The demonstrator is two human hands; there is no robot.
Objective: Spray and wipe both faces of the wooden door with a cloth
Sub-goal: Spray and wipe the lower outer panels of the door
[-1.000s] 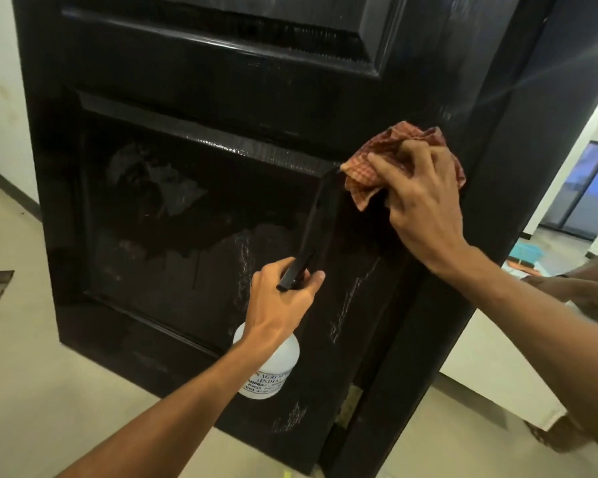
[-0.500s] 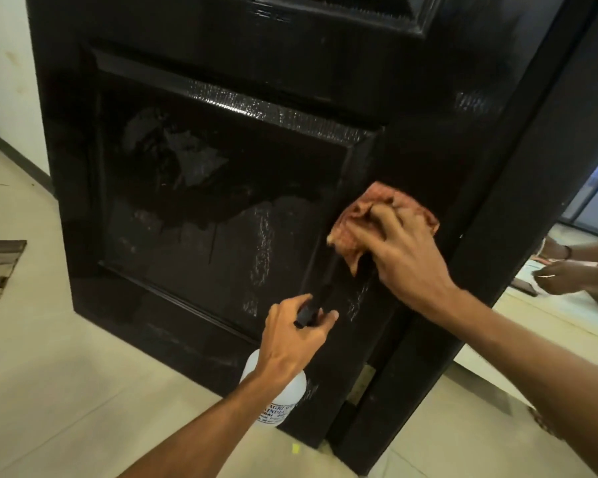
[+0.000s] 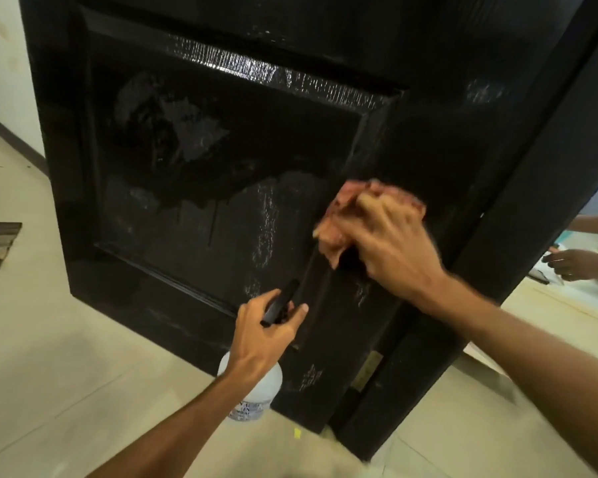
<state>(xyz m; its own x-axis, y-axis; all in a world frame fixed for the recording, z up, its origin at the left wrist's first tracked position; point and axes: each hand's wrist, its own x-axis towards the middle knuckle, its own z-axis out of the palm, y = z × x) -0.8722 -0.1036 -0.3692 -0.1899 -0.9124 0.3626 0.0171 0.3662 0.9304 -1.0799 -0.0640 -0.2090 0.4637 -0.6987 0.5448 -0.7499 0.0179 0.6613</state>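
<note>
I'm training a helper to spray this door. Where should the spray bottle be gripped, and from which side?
Probably just under the black spray head, where the left hand grips the spray bottle, coming from the side away from the door. The head points at the door, and the wider white body hangs upright below the hand.

Cloth [image 3: 339,219] on door [image 3: 194,188], R of panel; bottle [image 3: 256,396] below-left, above floor [image 3: 49,374].

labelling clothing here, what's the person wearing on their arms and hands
Nothing shows: the left hand and right hand are ungloved, both forearms bare with no sleeve, watch or bracelet in view. The right hand is blurred, so a ring cannot be ruled out.
</note>
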